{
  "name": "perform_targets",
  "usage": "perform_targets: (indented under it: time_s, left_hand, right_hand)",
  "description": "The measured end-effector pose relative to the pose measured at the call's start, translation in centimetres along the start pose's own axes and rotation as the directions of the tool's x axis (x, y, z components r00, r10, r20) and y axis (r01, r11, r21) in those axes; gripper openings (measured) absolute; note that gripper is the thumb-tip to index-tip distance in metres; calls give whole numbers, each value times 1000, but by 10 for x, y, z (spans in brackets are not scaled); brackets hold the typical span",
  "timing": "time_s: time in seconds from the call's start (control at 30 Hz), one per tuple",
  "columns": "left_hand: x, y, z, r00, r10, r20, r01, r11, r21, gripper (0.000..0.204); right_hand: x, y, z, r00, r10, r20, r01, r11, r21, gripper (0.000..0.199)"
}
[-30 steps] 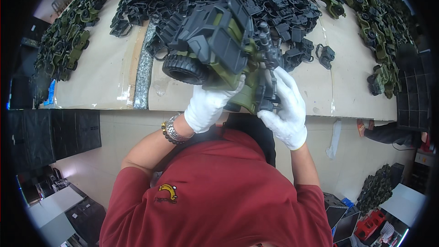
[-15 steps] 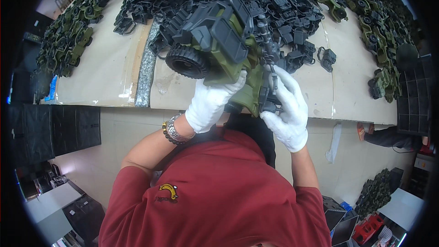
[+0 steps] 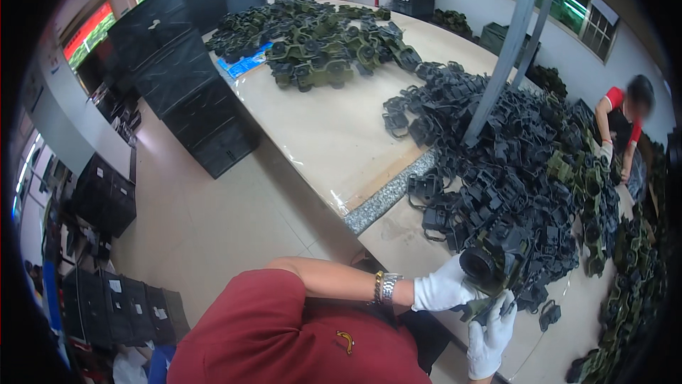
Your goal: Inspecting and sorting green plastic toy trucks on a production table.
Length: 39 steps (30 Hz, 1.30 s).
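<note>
My left hand [image 3: 444,287], in a white glove, grips an olive-green toy military vehicle [image 3: 483,268]. One black wheel on it points up toward me. My right hand [image 3: 491,340], also gloved in white, has its fingers closed at the near end of the same vehicle, by a small dark part. Just beyond both hands a big heap of dark grey plastic parts [image 3: 490,203] covers the table. A single grey part [image 3: 549,315] lies apart on the tabletop, to the right of my hands.
Several green toy vehicles [image 3: 312,57] are massed on the table's far left; more vehicles [image 3: 629,299] line the right side. A metal post [image 3: 503,64] rises from the heap. Black crates [image 3: 192,93] stand left of the table [image 3: 305,142]. Another person [image 3: 625,117] works at the far right.
My view has swung to the left and up, so the hands and toy vehicle now appear lower right. Both hands are still on the vehicle. The other person has come into view.
</note>
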<state>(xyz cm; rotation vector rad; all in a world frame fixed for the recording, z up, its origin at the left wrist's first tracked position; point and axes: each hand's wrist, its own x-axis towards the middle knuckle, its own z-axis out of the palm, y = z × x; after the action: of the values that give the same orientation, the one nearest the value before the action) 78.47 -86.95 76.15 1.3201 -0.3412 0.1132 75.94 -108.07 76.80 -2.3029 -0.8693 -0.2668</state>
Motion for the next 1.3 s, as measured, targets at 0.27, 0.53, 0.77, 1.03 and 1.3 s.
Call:
perform_targets:
  time_s: [0.27, 0.53, 0.77, 1.03, 1.3]
  left_hand:
    - [13, 9, 3, 983, -180, -43, 149, 908, -390, 35]
    - [-19, 52, 0, 823, -554, 126, 325, 278, -904, 50]
    - [-25, 41, -15, 980, -105, 171, -11, 821, 571, 58]
    - [49, 57, -148, 784, -525, -331, 351, 815, -461, 44]
    - [179, 91, -340, 470, 191, -862, -290, 956, 54, 91]
  right_hand:
    - [28, -18, -8, 999, -28, -41, 27, 999, -38, 78]
    - [80, -62, 18, 838, -304, -454, 246, 952, -183, 75]
    - [100, -44, 12, 754, -268, -600, 258, 960, -104, 56]
    - [88, 45, -64, 859, -195, -474, 58, 956, -287, 64]
    - [99, 318, -165, 608, 496, -620, -794, 393, -464, 69]
